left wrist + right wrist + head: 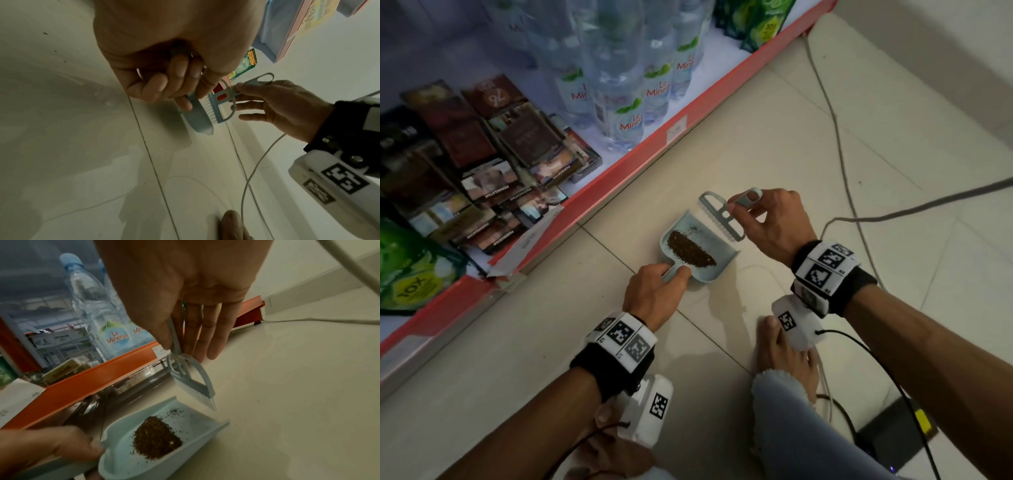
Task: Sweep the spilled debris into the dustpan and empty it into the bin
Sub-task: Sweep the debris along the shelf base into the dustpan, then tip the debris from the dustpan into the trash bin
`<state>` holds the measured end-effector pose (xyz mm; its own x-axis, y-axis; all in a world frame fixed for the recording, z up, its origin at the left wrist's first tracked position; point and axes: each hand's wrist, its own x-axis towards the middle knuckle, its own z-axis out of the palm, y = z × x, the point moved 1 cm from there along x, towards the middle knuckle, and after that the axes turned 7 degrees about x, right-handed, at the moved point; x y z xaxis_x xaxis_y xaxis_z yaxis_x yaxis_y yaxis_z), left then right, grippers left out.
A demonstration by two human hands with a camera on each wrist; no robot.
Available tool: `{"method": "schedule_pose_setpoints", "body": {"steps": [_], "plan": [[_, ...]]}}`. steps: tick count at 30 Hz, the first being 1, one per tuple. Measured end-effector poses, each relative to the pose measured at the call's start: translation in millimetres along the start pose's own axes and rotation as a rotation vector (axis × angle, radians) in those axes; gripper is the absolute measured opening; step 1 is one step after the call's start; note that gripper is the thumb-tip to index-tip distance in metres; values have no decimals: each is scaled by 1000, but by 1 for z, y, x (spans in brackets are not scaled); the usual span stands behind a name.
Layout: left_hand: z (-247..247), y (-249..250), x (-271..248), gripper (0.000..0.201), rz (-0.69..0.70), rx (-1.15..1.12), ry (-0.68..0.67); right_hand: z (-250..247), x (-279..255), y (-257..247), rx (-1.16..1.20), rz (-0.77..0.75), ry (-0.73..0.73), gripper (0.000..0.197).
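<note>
The debris (691, 249) lies heaped inside the dustpan (700, 270) on the floor, its handle pointing to 8 o'clock into the gripping left hand (654, 294). At 1 o'clock, the right hand (774, 222) pinches the brush (722, 217) at the pan's mouth.

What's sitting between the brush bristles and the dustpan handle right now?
The brown debris pile, heaped inside the dustpan between the brush and the handle the left hand grips; clearest in the right wrist view.

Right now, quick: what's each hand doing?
Left hand: grips the dustpan handle; debris sits inside.
Right hand: pinches the brush handle, other fingers straight.
</note>
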<state>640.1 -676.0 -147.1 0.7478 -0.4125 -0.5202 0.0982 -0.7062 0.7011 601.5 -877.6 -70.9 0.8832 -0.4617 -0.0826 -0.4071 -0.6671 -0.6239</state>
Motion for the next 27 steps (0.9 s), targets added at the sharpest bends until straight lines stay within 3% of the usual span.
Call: {"method": "schedule_pose_setpoints", "body": {"steps": [6, 10, 15, 19, 22, 27], "plan": [[-3, 11, -3, 41, 70, -60, 16, -22, 8, -15, -2, 45, 6, 27], [-11, 13, -7, 32, 67, -164, 32, -20, 9, -38, 43, -49, -3, 27], [-33, 0, -21, 29, 25, -223, 170, -16, 9, -73, 89, -199, -65, 25], [-53, -20, -47, 24, 28, -255, 261, -4, 8, -100, 107, -321, -188, 24], [-66, -40, -74, 21, -39, -314, 351, 11, 6, -121, 99, -434, -295, 32], [-80, -79, -134, 20, -164, -403, 499, 43, -8, -164, 182, -642, -480, 26]]}}
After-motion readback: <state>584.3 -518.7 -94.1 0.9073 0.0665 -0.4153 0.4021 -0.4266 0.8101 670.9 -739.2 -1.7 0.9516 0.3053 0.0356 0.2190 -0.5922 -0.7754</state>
